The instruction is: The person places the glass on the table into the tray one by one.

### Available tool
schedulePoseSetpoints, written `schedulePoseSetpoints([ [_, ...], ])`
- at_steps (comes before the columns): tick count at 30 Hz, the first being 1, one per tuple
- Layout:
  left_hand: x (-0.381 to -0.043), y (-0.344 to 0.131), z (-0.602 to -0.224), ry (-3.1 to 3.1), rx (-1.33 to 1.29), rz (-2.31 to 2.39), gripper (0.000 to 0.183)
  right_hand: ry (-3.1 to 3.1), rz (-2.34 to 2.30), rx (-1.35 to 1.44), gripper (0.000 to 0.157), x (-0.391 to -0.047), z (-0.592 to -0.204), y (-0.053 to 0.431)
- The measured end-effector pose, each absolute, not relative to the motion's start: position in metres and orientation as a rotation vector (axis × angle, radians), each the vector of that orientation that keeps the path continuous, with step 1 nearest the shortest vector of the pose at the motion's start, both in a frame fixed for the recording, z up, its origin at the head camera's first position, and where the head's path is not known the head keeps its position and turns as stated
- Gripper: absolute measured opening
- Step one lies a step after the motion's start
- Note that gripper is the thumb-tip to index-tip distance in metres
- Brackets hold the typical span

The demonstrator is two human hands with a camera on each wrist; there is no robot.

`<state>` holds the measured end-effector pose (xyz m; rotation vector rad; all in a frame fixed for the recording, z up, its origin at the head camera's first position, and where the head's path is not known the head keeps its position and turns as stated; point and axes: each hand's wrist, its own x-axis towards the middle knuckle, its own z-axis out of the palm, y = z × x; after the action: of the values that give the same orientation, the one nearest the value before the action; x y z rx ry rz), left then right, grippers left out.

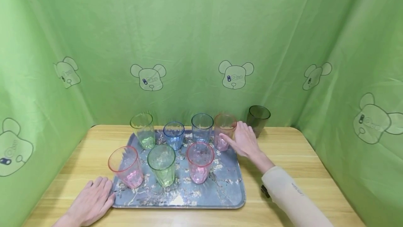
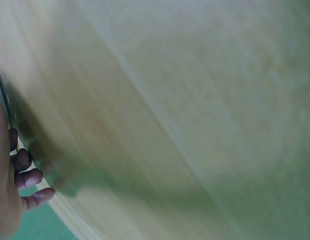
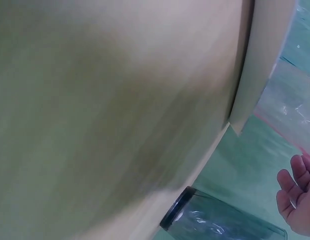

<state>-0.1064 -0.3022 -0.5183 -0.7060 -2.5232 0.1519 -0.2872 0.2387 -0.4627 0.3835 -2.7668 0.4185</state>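
Observation:
My right hand point(image 1: 247, 142) is at the back right corner of the tray point(image 1: 220, 195), against a clear pink cup point(image 1: 223, 127). Its thumb reaches across the cup's front, while the other fingers lie at the right side, loosely bent. In the right wrist view those fingertips are close to the pink rim. A dark smoky cup point(image 1: 257, 122) stands on the table just beyond this hand. My left hand point(image 1: 91, 200) rests palm down on the table, fingers relaxed, its thumb right at the tray's front left edge.
The blue floral tray also bears pink cups point(image 1: 130, 174) point(image 1: 199, 167), green cups point(image 1: 162, 167) point(image 1: 143, 132) and blue cups point(image 1: 174, 134) point(image 1: 202, 129), all upright. Green curtains point(image 1: 189, 45) enclose the wooden table point(image 1: 283, 157) at the back and sides.

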Motion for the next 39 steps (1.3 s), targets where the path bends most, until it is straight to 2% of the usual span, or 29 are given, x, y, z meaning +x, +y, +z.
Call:
schedulePoseSetpoints([
  [18, -0.106, -0.305, -0.521, -2.521, -0.709, 0.125, 0.024, -2.787, 0.385, 0.356, 0.072, -0.285, -0.463, 0.236],
  [26, -0.106, -0.304, -0.521, -2.543, -0.701, 0.139, 0.024, -2.793, 0.381, 0.345, 0.080, -0.285, -0.464, 0.237],
  [33, -0.106, -0.303, -0.520, -2.551, -0.698, 0.149, 0.024, -2.803, 0.451, 0.319, 0.106, -0.284, -0.462, 0.240],
  [39, -0.106, -0.302, -0.519, -2.557, -0.697, 0.157, 0.024, -2.807, 0.455, 0.323, 0.109, -0.281, -0.457, 0.247],
])
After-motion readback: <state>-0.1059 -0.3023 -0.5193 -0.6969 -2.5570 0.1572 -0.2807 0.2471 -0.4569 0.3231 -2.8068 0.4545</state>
